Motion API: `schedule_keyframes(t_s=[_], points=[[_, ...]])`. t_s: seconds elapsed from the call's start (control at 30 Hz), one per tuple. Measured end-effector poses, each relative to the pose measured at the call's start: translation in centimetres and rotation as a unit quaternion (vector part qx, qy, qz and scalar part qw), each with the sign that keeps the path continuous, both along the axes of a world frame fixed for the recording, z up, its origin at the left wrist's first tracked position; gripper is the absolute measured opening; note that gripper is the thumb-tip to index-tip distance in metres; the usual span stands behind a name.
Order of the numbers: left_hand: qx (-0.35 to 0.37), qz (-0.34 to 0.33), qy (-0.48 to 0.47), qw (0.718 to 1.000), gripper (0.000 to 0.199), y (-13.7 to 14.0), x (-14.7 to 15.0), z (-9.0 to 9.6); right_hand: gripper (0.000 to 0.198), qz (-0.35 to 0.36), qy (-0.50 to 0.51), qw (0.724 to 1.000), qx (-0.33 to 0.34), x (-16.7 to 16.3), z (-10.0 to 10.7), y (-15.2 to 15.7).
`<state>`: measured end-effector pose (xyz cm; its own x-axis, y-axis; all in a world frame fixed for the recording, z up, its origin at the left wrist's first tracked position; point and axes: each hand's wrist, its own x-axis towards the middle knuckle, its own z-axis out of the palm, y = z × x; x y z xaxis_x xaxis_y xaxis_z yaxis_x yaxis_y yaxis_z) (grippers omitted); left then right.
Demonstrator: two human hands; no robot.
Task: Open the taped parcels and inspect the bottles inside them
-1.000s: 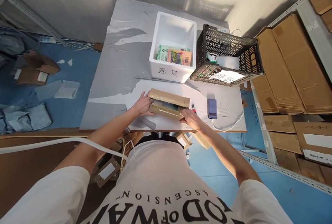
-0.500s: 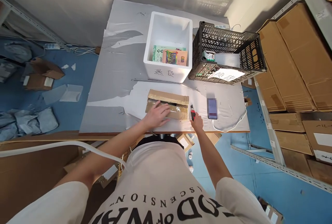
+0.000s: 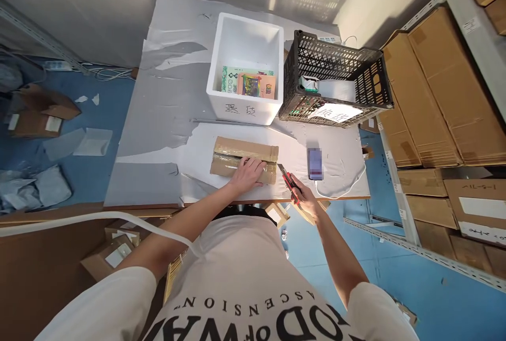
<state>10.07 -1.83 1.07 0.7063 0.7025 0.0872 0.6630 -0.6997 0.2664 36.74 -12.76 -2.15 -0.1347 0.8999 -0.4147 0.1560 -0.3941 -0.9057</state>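
Note:
A small cardboard box with clear tape lies on the table near its front edge, a dark gap running lengthwise between its flaps. My left hand is on the box's right half, fingers bent and close together over the gap, holding it against the table. In my right hand, just right of the box, is a red and black box cutter. The cutter's tip points up and left towards the box's right end, apart from it.
Behind the box stand a white foam bin with colourful packets inside and a black plastic crate. A phone with a white cable lies to the right. Cartons fill the right-hand shelving.
My left hand has slid rightward along the box, its fingers now closer together. My right hand has drawn nearer to me, tilting the box cutter leftward. The view has shifted slightly.

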Motion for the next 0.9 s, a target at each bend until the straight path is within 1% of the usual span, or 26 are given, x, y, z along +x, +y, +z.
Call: schedule_keyframes(t_s=[0.07,0.13,0.27,0.33,0.47,0.63,0.77,0.9], points=[[0.002,-0.002,-0.006,1.000,0.056,0.0,0.0,-0.1,0.066,-0.011,0.007,1.000,0.005,0.0,0.3,0.3],[0.003,-0.003,-0.012,1.000,0.055,-0.1,-0.1,-0.2,0.066,-0.003,-0.008,1.000,0.002,-0.2,0.9,0.8],[0.002,-0.010,-0.019,1.000,0.050,-0.2,-0.2,-0.3,0.063,0.039,-0.078,0.996,-0.021,-0.5,2.6,2.5],[0.002,-0.012,-0.018,1.000,0.048,-0.3,-0.2,-0.3,0.061,0.064,-0.096,0.993,-0.025,-0.3,3.4,3.2],[0.002,0.006,-0.008,1.000,0.044,-0.8,-0.2,-0.3,0.060,0.112,-0.091,0.988,-0.055,0.8,4.7,3.7],[-0.006,0.007,-0.003,1.000,0.047,-1.7,-0.4,-0.5,0.061,0.168,-0.069,0.981,-0.074,1.6,6.2,3.2],[-0.017,0.005,-0.013,1.000,0.046,-2.4,-0.7,-0.9,0.063,0.156,-0.064,0.983,-0.074,1.1,6.9,2.1],[-0.032,-0.007,-0.027,0.999,0.047,-2.4,-0.9,-1.3,0.061,0.139,-0.072,0.985,-0.071,0.1,6.7,1.6]])
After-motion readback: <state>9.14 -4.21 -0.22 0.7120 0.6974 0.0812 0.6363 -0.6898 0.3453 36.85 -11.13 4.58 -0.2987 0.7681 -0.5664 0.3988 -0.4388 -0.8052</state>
